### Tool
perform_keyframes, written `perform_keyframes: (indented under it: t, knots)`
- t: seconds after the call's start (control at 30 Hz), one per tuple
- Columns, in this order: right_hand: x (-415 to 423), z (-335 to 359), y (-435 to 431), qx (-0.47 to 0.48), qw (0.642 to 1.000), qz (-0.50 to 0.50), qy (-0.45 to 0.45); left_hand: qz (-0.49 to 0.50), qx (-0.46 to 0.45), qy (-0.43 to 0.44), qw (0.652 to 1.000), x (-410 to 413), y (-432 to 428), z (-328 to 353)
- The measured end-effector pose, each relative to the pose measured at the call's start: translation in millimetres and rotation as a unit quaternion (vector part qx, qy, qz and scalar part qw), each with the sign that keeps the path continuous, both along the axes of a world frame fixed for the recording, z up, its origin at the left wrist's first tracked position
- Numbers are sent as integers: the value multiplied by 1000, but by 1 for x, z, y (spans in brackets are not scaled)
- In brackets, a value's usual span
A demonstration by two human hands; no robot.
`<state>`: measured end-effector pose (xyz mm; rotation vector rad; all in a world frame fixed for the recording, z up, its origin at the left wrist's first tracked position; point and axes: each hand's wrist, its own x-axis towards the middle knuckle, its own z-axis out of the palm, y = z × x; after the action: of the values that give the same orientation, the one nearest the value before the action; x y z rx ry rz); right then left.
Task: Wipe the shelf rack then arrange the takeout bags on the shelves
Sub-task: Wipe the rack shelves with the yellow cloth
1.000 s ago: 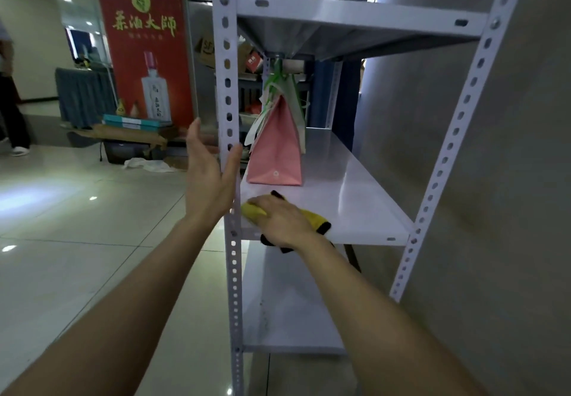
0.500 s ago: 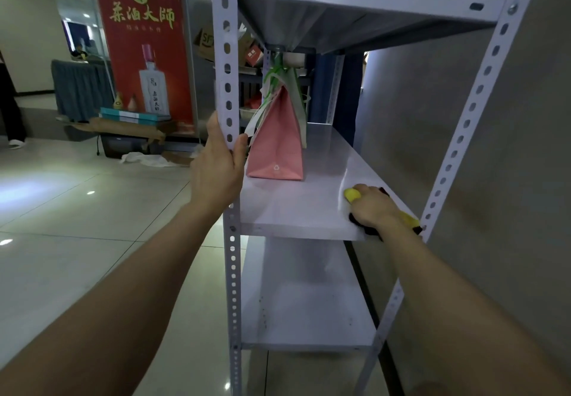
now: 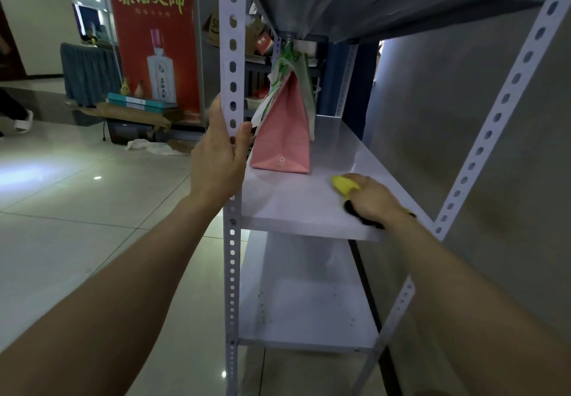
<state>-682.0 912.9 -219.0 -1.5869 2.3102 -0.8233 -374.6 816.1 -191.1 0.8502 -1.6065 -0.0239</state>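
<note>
A white metal shelf rack [image 3: 232,65] with perforated posts stands against a grey wall. My left hand [image 3: 218,161] grips its front left post at middle-shelf height. My right hand [image 3: 369,198] presses a yellow and black cloth [image 3: 342,184] flat on the middle shelf [image 3: 296,207], near its front right. A pink takeout bag [image 3: 282,142] stands upright further back on the same shelf, with a white and green bag [image 3: 306,86] leaning behind it. The lower shelf [image 3: 306,312] is bare.
A grey wall [image 3: 438,136] runs close along the rack's right side. A red poster stand [image 3: 154,40] and a low bench with boxes [image 3: 139,108] sit behind on the left. Shiny tiled floor [image 3: 77,210] spreads to the left; a person's foot [image 3: 23,120] shows at far left.
My right hand slid the cloth from the shelf's front left edge to its front right, then slightly back toward the pink bag. My left hand closed around the post.
</note>
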Motion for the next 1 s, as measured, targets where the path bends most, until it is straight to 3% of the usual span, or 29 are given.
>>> perform_keyframes:
  t: [0.1, 0.17, 0.27, 0.37, 0.5, 0.77, 1.0]
  knots:
    - [-47, 3, 5, 31, 990, -125, 62, 1, -1, 10, 1000, -2, -1, -2]
    - [-27, 5, -3, 44, 984, -131, 109, 5, -5, 18, 1000, -4, -1, -2]
    - [59, -2, -20, -9, 997, 16, 75, 5, -12, 24, 1000, -6, -2, -3]
    - [150, -5, -25, -42, 984, 164, 62, 9, -4, 19, 1000, -5, -1, -3]
    - [158, -7, -8, -55, 977, 196, 64, 13, 6, 14, 1000, -4, -1, -3]
    - [-10, -1, 37, 3, 997, -73, 12, 20, 12, 12, 1000, -5, -2, -5]
    - [-49, 19, -60, 76, 993, -75, 51, 38, -7, 31, 999, -10, -11, -10]
